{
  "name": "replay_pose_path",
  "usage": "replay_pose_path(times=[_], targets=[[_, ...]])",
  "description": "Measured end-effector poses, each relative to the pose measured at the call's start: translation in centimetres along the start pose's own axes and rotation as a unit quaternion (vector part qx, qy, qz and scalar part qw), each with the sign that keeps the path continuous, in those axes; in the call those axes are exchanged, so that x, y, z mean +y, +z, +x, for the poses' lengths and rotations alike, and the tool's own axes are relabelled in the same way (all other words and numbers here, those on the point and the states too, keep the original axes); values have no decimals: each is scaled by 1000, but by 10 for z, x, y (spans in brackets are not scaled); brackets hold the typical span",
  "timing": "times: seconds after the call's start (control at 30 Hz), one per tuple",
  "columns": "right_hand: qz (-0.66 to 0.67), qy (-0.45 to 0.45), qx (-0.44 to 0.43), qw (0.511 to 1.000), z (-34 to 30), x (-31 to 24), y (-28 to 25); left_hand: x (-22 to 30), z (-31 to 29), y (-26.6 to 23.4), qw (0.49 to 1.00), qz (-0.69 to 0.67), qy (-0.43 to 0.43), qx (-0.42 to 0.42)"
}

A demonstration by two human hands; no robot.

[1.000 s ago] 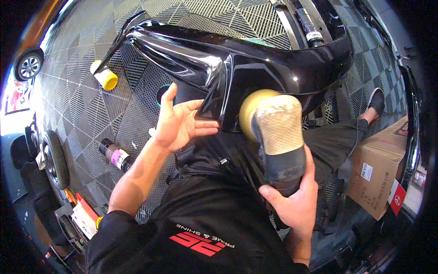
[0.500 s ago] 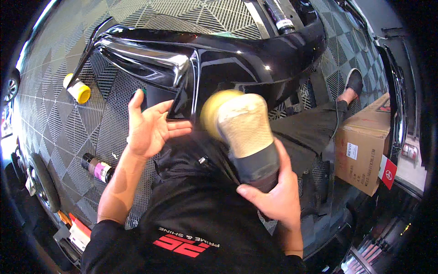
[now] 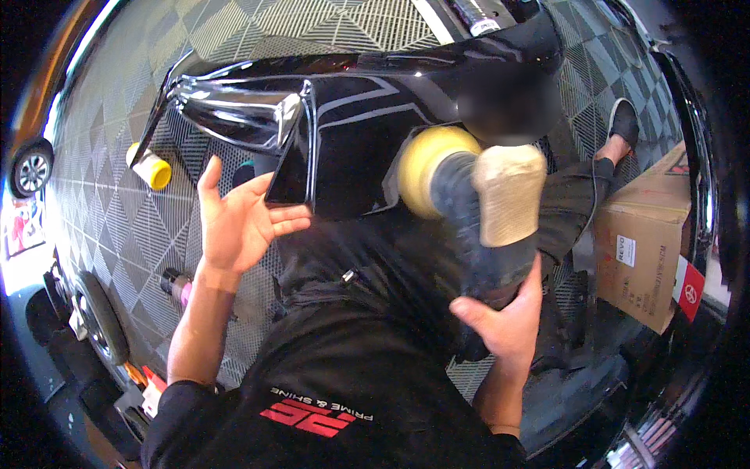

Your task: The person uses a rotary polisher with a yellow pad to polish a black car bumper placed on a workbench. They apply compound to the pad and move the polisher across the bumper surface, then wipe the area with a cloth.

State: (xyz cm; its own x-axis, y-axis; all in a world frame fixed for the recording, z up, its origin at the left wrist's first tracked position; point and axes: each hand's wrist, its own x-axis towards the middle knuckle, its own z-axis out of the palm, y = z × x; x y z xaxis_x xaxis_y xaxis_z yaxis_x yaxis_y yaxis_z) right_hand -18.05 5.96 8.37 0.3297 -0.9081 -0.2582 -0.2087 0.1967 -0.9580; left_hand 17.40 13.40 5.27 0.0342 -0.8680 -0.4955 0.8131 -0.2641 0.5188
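Head view: the right grip (image 3: 508,327) clamps the polisher (image 3: 509,199), whose yellow pad (image 3: 426,168) has shifted rightward along the black panel (image 3: 351,156), so it covers another stretch; the left grip (image 3: 244,225), fingers apart, stays by the panel's corner. Pad contact, probably made, is hidden; the far bottle (image 3: 476,17) is cut off.

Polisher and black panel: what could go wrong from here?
1. The yellow pad sits close to the lower edge of the black panel; it might catch there.
2. Only the right hand grips the polisher, so it could twist if the pad snags.
3. The left hand is open at the panel's corner, not wrapped around it; the panel might shift.
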Motion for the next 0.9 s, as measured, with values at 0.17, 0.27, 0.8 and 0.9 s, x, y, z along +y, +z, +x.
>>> replay_pose_path(times=[0.17, 0.27, 0.8, 0.9], targets=[[-164, -18, -145, 975, -7, -27, 14, -5, -1, 8, 999, 3, 16, 33], [-141, -47, -204, 968, -6, -25, 16, -9, -1, 17, 999, 14, 18, 48], [154, -7, -3, 988, 63, 30, -61, 5, -6, 21, 998, 52, 17, 43], [126, -54, 11, 990, 79, 40, -71, 4, -7, 22, 997, 55, 19, 49]])
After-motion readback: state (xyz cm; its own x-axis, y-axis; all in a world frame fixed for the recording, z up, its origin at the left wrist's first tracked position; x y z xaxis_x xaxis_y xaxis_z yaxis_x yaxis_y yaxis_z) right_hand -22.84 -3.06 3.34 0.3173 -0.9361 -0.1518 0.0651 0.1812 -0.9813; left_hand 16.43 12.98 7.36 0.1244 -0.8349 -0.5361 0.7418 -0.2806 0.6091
